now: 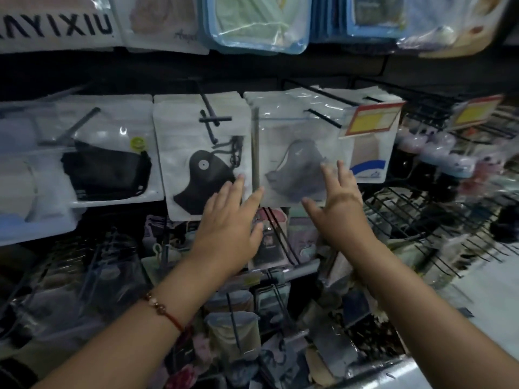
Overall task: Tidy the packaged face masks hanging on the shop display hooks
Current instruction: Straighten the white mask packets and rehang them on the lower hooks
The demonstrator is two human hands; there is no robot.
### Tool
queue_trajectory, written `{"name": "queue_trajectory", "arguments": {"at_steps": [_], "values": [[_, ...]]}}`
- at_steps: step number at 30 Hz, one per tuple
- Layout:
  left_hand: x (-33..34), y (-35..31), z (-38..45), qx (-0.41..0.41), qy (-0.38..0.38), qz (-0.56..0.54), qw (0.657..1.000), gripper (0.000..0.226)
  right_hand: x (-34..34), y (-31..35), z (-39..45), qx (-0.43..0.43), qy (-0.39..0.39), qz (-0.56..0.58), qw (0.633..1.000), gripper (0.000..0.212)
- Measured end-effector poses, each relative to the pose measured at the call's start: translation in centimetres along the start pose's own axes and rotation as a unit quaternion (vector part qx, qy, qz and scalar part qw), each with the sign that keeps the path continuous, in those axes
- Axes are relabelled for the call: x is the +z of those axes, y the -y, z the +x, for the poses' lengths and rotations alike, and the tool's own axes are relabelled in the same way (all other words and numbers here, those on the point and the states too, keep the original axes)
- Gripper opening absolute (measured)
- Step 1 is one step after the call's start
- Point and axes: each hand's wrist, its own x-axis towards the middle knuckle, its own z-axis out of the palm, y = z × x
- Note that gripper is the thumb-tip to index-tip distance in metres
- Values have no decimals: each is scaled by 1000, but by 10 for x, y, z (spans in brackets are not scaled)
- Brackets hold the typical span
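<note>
Clear packets of face masks hang in a row on black hooks. A grey mask packet (295, 153) hangs in the middle, on a hook (323, 117). Left of it hangs a packet with a black mask (202, 175), then another black mask packet (112, 169). My left hand (230, 220) reaches up with straight fingers over the lower edge between the black and grey packets. My right hand (339, 203) is spread, fingertips on the grey packet's lower right. Neither hand grips anything.
A yellow and red price tag (370, 119) sticks out at the right of the grey packet. Black wire racks (421, 209) jut out at the right. More packets hang above (252, 23) and below (233, 332).
</note>
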Motion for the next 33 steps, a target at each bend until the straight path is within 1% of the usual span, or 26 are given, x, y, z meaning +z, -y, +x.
{"name": "queue_trajectory", "arguments": {"at_steps": [2, 4, 6, 8, 11, 13, 16, 18, 20, 22, 25, 27, 31, 33], "values": [[8, -18, 16, 7, -18, -18, 1000, 68, -5, -15, 15, 25, -27, 32, 999, 81], [20, -36, 32, -23, -35, -87, 995, 70, -4, -26, 29, 37, -6, 83, 996, 82], [37, -50, 47, -68, -55, -157, 984, 72, 2, -34, 43, 24, 25, 147, 989, 83], [53, -60, 59, -106, -91, -177, 974, 75, 7, -41, 53, 12, 39, 202, 979, 83], [64, -66, 72, -159, -149, -203, 955, 77, 12, -49, 67, -15, 33, 273, 961, 78], [65, -67, 78, -165, -171, -199, 951, 78, 13, -52, 74, -41, 3, 297, 954, 77], [60, -71, 83, -159, -176, -159, 958, 78, 11, -50, 83, -101, -39, 284, 953, 85], [54, -74, 90, -159, -174, -134, 963, 79, 12, -49, 93, -118, -34, 278, 953, 81], [49, -76, 98, -164, -164, -98, 968, 79, 15, -49, 103, -110, -16, 272, 956, 76], [46, -75, 104, -173, -150, -76, 971, 80, 18, -48, 110, -102, -5, 272, 957, 75], [48, -72, 104, -176, -151, -109, 967, 81, 21, -51, 108, -116, -14, 283, 952, 78], [52, -73, 102, -183, -159, -166, 956, 77, 25, -56, 106, -104, -16, 314, 944, 81], [59, -77, 98, -189, -192, -332, 904, 70, 34, -63, 95, -35, -4, 403, 915, 91], [56, -76, 100, -180, -229, -370, 882, 69, 34, -64, 93, -23, -5, 426, 905, 87]]}}
